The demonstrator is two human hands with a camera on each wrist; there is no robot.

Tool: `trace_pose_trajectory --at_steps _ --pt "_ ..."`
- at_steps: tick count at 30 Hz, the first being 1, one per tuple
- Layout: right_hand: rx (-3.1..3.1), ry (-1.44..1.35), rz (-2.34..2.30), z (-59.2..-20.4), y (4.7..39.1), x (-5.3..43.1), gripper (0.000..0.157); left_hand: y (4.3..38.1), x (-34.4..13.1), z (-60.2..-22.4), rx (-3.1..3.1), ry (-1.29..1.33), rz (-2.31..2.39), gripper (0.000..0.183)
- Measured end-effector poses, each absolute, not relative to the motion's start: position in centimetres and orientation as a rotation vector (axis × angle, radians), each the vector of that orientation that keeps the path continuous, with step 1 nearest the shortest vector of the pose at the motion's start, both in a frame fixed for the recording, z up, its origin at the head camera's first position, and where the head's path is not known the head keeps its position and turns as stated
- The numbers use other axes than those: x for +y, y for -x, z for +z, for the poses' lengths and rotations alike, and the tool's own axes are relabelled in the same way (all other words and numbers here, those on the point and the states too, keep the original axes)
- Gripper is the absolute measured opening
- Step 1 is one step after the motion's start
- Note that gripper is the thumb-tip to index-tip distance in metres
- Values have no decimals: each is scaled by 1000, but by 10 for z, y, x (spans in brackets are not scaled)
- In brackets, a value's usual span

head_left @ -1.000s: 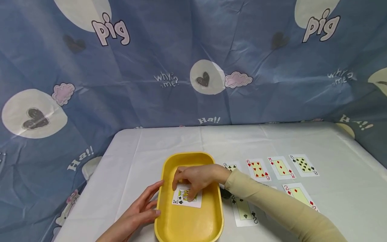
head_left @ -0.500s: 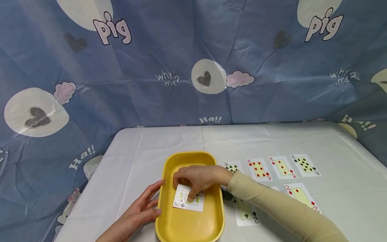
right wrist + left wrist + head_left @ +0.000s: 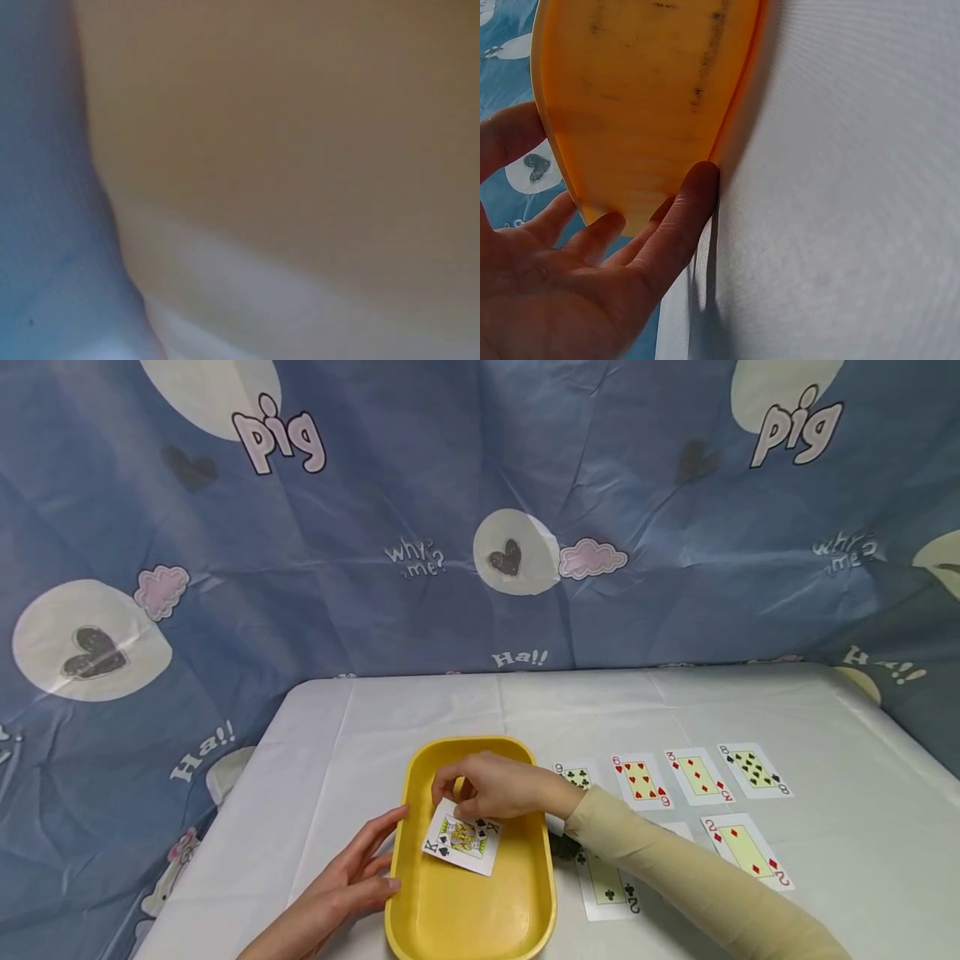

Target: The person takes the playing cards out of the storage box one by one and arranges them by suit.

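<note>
Cards number seven at least; some hide behind the sleeve. One king [image 3: 461, 841] sits tilted inside the single yellow tray [image 3: 471, 914], long axis slanting, pinched by the right hand [image 3: 495, 789]. Left hand [image 3: 352, 881] fingers, straight, press the tray's left wall.

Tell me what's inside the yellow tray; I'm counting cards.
One card shows in the tray: a king of spades, face up, pinched at its top edge by the right hand. Whether another card lies beneath it cannot be seen.
</note>
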State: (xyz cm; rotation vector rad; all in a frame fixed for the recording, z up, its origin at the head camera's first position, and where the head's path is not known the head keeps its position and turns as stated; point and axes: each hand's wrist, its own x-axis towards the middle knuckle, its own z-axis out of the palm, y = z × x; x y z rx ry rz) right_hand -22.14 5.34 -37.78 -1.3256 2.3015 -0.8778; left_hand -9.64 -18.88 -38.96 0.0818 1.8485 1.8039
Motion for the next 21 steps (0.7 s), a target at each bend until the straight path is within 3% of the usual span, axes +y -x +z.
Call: trace_pose_trajectory --at_steps 21 --pt "2284 1126 -1316 -377 224 57 31 97 -189 -392 1826 -78 1826 74"
